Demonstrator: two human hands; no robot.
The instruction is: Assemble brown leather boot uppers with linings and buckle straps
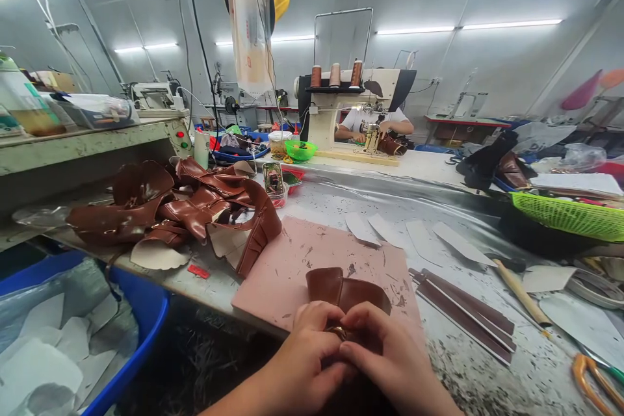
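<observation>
At the near edge of the pink cutting board [277,266], both hands are closed on a brown leather shoe upper [361,292]. My left hand [312,351] pinches it from the left, and my right hand [385,357] grips it from the right with the thumb bent inward. Between the fingertips shows a small gold-coloured metal buckle [337,331]; its lower part is hidden by my fingers. A heap of similar brown leather uppers [205,205] lies left of the board.
Dark brown strips [465,315], a wooden-handled hammer [521,292] and orange-handled scissors [592,377] lie to the right. White pieces [461,244] rest behind the board. A blue bin [153,325] stands at left. Beyond the sewing machine [322,117] sits another person [400,123].
</observation>
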